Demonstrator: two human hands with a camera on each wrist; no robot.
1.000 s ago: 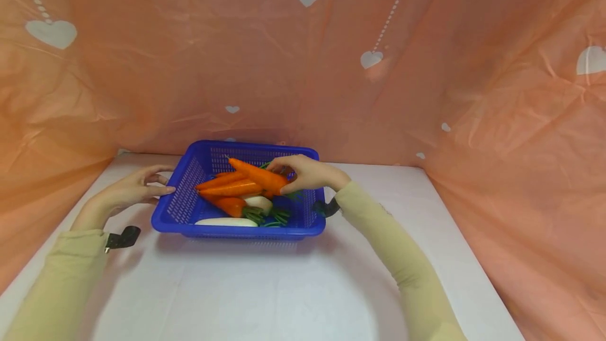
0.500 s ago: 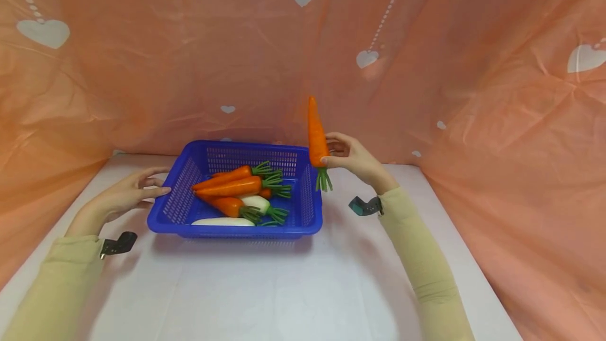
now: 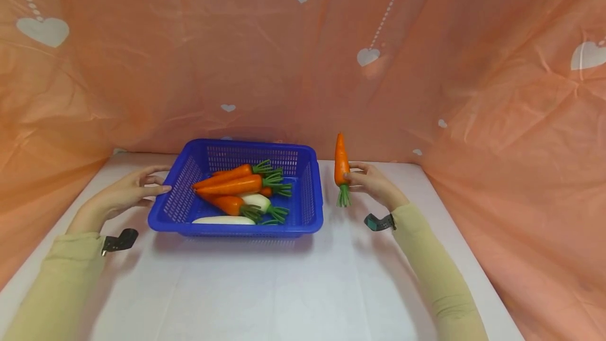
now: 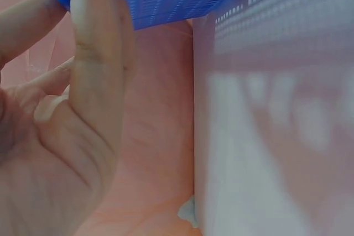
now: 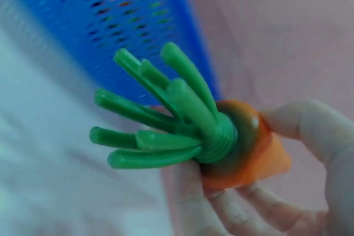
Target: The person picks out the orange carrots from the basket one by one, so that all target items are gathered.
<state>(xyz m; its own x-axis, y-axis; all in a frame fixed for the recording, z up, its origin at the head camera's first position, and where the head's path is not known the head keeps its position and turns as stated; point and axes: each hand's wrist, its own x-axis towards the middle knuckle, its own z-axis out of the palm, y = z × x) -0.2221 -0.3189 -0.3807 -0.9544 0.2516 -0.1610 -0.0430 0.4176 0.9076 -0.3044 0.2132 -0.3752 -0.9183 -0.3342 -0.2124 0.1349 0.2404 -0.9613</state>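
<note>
In the head view, my right hand (image 3: 374, 180) grips an orange carrot (image 3: 341, 164) near its crown, tip up and green stem stubs down. The right wrist view shows the thumb on one side of the carrot (image 5: 246, 147) and several fingers on the other. This carrot is just right of the blue slotted basket (image 3: 246, 229). My left hand (image 3: 125, 191) is at the basket's left side, thumb and loosely bent fingers right at the rim. Inside the basket lie several carrots (image 3: 232, 187) with green tops, a white radish (image 3: 255, 202) and a long white vegetable (image 3: 224, 220).
The basket stands on a white-covered table (image 3: 265, 288), towards its back edge. An orange curtain (image 3: 265, 67) with white hearts hangs behind and on both sides. Small dark cameras, such as the right wrist camera (image 3: 379, 222), project from both sleeves.
My right hand has lifted the carrot out of the basket, turned it tip up, carried it right past the rim and lowered it. My left hand has stayed at the basket's left rim.
</note>
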